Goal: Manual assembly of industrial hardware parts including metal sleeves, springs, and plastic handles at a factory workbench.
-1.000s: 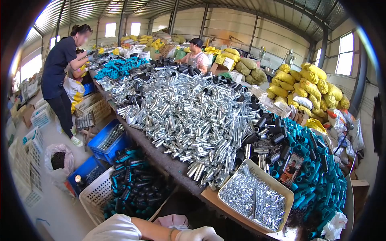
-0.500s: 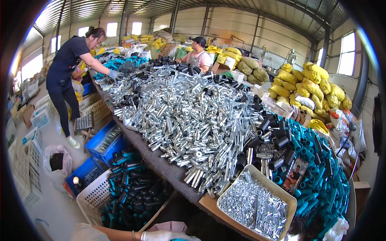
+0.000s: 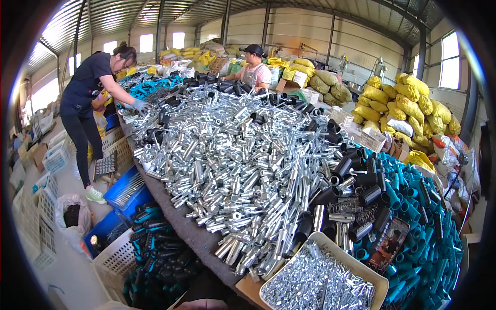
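Neither of my hands shows at this moment; only a bit of pinkish cloth [image 3: 201, 305] and a pale edge [image 3: 114, 306] appear along the bottom. Closest to me is a cream tray [image 3: 380, 283] filled with small silvery metal pins. Beyond it spreads a big heap of shiny metal tubes and rods [image 3: 243, 155] across the dark worktable [image 3: 178, 222]. Black sleeves [image 3: 369, 195] and coil springs [image 3: 366, 213] lie at the heap's right side, beside a pile of teal plastic tubes [image 3: 413, 248]. A phone [image 3: 390, 244] with a lit screen leans on that pile.
Below the table's left edge, a white crate [image 3: 116, 261] stands by finished-looking black-and-teal handles [image 3: 160, 253] and blue bins [image 3: 126, 194]. A standing co-worker [image 3: 85, 98] reaches into the heap at left; another person [image 3: 254, 72] is behind it. Yellow sacks [image 3: 408, 103] are stacked at right.
A white-gloved hand with something teal, seen at the bottom edge earlier, has dropped out of view. The whole view has shifted slightly, with the tray now lower.
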### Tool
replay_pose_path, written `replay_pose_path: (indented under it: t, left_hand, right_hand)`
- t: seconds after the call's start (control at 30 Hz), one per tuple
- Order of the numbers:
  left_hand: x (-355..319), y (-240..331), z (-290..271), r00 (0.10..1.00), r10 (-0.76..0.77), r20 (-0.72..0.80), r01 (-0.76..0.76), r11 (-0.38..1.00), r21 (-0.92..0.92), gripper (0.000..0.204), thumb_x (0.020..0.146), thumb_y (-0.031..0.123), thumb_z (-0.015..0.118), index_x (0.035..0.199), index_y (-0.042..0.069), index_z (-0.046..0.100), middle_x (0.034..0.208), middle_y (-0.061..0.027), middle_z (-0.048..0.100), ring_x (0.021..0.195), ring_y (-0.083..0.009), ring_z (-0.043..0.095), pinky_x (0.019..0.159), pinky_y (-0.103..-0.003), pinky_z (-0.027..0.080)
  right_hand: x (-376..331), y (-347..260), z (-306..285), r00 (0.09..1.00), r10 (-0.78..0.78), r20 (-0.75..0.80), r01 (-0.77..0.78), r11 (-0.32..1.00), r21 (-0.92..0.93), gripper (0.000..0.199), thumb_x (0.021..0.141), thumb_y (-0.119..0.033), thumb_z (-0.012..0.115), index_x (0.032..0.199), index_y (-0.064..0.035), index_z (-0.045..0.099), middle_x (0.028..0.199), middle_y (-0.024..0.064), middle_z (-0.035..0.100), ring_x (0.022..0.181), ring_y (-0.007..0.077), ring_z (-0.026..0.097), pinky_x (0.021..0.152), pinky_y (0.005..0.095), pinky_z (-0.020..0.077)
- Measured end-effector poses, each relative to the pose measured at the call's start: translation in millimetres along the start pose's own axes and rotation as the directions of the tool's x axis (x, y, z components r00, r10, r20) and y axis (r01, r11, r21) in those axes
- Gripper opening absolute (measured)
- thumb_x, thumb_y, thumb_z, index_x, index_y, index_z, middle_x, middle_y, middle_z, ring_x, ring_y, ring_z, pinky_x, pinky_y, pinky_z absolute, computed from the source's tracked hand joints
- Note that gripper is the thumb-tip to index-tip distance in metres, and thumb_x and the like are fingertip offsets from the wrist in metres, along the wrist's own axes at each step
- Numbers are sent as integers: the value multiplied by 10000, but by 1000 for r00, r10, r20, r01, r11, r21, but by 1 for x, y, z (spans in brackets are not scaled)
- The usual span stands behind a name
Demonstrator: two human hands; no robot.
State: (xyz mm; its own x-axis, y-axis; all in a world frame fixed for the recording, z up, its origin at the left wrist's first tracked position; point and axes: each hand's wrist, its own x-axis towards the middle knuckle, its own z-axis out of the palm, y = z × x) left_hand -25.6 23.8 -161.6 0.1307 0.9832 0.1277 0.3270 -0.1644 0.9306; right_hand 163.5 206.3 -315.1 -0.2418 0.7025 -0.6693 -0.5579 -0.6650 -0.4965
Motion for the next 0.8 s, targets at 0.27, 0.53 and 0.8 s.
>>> replay_pose_path:
  t: [0.27,0.53,0.8]
  left_hand:
    - [12,-35,37,993,-98,59,95,994,48,478,767,296,747,1218,175,644,1005,-117,705,899,-290,683,786,-406,544]
    - [3,-45,56,976,-180,124,165,979,123,467,744,331,746,1188,213,664,995,-119,702,895,-309,671,766,-420,534]
    - [20,37,39,905,-389,170,338,903,267,410,755,352,714,1148,237,689,976,-122,711,870,-338,679,749,-450,556]
  right_hand:
    - [56,4,-29,999,37,3,-35,974,-223,268,995,-223,514,844,-24,609,688,31,541,637,193,544,632,345,479]
    - [74,18,-45,998,58,24,-43,910,-413,264,993,-224,525,879,-9,625,716,37,569,662,194,562,651,344,488]
    - [79,25,-49,996,60,60,-12,800,-600,265,990,-225,535,913,6,640,745,44,597,687,195,581,670,343,497]
